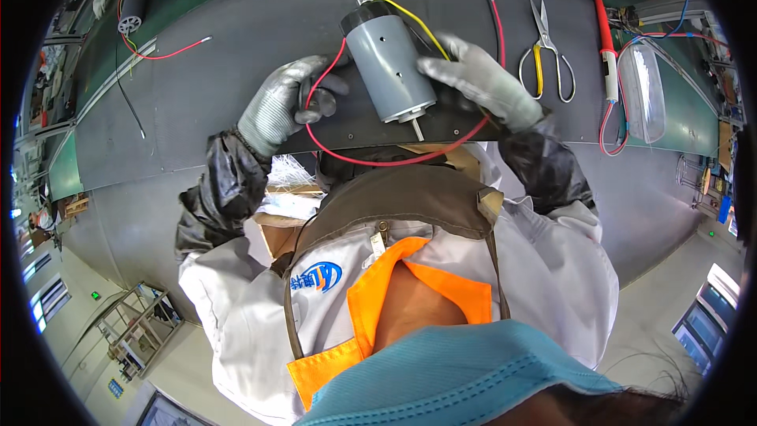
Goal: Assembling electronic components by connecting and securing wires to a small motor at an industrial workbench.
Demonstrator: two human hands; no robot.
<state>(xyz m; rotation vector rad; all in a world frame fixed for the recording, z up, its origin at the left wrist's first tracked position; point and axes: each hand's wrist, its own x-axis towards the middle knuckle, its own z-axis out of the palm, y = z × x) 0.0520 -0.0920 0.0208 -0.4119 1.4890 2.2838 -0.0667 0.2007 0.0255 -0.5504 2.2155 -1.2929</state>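
Head cam looking down: both gloved hands are on a grey motor [390,63] lying on the dark bench [236,31]. Left hand [284,102] is curled shut around a small dark part I can't make out, with the red wire [371,159] looping just below it. Right hand [481,79] lies open and flat, fingertips touching the motor's side, not gripping. Yellow wire [418,22] runs over the motor's top. Scissors [544,51] sit just right of that hand.
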